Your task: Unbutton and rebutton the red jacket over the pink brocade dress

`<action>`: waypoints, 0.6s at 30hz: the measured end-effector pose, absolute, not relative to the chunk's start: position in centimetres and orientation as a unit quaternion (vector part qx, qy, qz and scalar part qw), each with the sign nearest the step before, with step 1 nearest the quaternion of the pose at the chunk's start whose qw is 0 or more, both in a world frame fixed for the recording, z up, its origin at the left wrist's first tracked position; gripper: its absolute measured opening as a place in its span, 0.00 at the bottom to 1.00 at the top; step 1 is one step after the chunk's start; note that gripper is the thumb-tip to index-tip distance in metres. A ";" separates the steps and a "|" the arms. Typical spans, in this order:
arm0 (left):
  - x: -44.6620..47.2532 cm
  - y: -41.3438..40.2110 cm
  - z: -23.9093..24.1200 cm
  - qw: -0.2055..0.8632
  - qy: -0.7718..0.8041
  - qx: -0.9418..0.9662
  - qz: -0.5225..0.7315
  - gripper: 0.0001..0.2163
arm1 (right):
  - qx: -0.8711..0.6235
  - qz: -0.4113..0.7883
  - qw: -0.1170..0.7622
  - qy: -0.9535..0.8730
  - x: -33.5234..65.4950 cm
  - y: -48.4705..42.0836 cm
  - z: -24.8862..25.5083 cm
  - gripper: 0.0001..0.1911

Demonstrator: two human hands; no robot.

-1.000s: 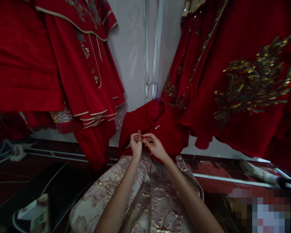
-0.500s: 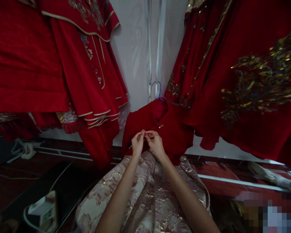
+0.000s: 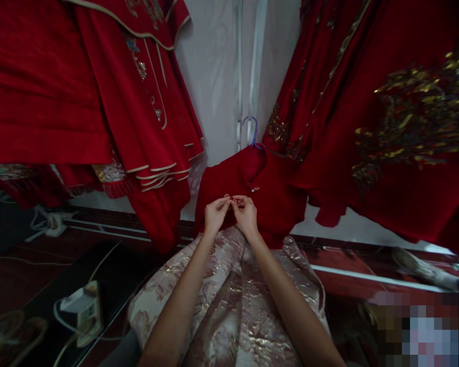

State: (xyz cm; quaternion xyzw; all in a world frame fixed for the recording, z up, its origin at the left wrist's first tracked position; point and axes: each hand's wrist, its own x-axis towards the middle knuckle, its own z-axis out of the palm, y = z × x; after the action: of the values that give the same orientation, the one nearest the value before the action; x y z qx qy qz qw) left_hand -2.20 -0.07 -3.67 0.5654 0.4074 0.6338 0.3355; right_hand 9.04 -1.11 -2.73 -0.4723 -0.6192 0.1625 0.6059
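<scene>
A red garment [image 3: 279,178] hangs in front of me on a purple hanger [image 3: 254,133]. Near its collar is a small pearl-like beaded fastening [image 3: 255,189]; another beaded fastening [image 3: 227,195] shows right at my fingertips. My left hand [image 3: 215,214] and my right hand [image 3: 246,213] meet over the front of the garment, thumbs and fingers pinched together on the beaded fastening. The fingers partly hide the beads. Below them spreads a shiny pale pink brocade cloth [image 3: 229,295] with a flower pattern, under my forearms.
Red garments with light piping [image 3: 149,117] hang at the left. A red garment with gold sequins [image 3: 409,122] hangs at the right. White metal rails [image 3: 375,278] run low. A power strip [image 3: 87,311] with cables lies on a black surface at the lower left.
The view has tilted slightly down, so the hanging garments sit higher in the picture. Both hands stay pinched at the same beaded fastening, with only slight finger shifts.
</scene>
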 end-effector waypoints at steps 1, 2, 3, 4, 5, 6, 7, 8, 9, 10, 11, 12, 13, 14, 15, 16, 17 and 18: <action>-2.2 0.0 -3.5 0.339 0.411 0.568 0.628 0.11 | -0.473 0.159 0.606 -0.619 9.1 -1.0 -2.7 0.09; -2.1 0.0 -3.3 0.342 0.416 0.569 0.622 0.11 | -0.473 0.156 0.607 -0.619 9.1 -0.9 -2.7 0.09; -2.1 0.0 -3.2 0.343 0.421 0.569 0.617 0.11 | -0.472 0.155 0.607 -0.620 9.2 -0.9 -2.7 0.09; -2.1 0.1 -3.1 0.342 0.425 0.570 0.615 0.11 | -0.471 0.153 0.608 -0.621 9.2 -0.8 -2.7 0.09; -2.1 0.2 -3.0 0.340 0.427 0.571 0.613 0.11 | -0.471 0.150 0.608 -0.622 9.2 -0.8 -2.7 0.09; -2.1 0.2 -2.9 0.335 0.429 0.574 0.612 0.10 | -0.470 0.148 0.608 -0.623 9.3 -0.7 -2.7 0.09; -2.2 0.3 -2.8 0.330 0.428 0.579 0.610 0.10 | -0.470 0.146 0.608 -0.624 9.3 -0.7 -2.7 0.09; -2.3 0.4 -2.8 0.326 0.427 0.586 0.607 0.10 | -0.470 0.144 0.607 -0.624 9.4 -0.7 -2.6 0.09; -2.4 0.5 -2.7 0.321 0.425 0.595 0.602 0.10 | -0.471 0.142 0.606 -0.625 9.4 -0.6 -2.6 0.09; -2.6 0.6 -2.6 0.317 0.423 0.605 0.595 0.09 | -0.474 0.141 0.603 -0.626 9.4 -0.6 -2.6 0.09; -2.8 0.7 -2.4 0.315 0.424 0.616 0.584 0.09 | -0.476 0.142 0.600 -0.627 9.5 -0.6 -2.6 0.09; -3.1 0.8 -2.3 0.313 0.426 0.627 0.572 0.09 | -0.478 0.143 0.597 -0.629 9.5 -0.5 -2.5 0.09; -3.4 0.8 -2.1 0.311 0.431 0.638 0.558 0.09 | -0.479 0.145 0.594 -0.630 9.5 -0.6 -2.5 0.09; -3.7 0.9 -1.8 0.305 0.436 0.649 0.543 0.09 | -0.480 0.148 0.591 -0.631 9.5 -0.6 -2.5 0.10; -4.1 1.0 -1.6 0.299 0.440 0.662 0.529 0.08 | -0.480 0.150 0.589 -0.632 9.6 -0.6 -2.5 0.10; -4.4 1.1 -1.3 0.293 0.439 0.675 0.515 0.08 | -0.480 0.152 0.587 -0.634 9.6 -0.6 -2.5 0.10; -4.7 1.2 -1.1 0.288 0.435 0.689 0.503 0.08 | -0.479 0.153 0.583 -0.638 9.6 -0.7 -2.5 0.10; -4.9 1.2 -0.9 0.287 0.426 0.703 0.493 0.08 | -0.479 0.152 0.580 -0.641 9.6 -0.7 -2.5 0.10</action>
State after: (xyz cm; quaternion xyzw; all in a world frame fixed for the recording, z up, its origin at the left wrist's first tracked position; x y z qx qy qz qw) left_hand -4.93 1.25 -0.88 0.7028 0.4256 0.4927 0.2867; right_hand 9.64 -0.73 -2.46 -0.4787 -0.6410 0.1521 0.5803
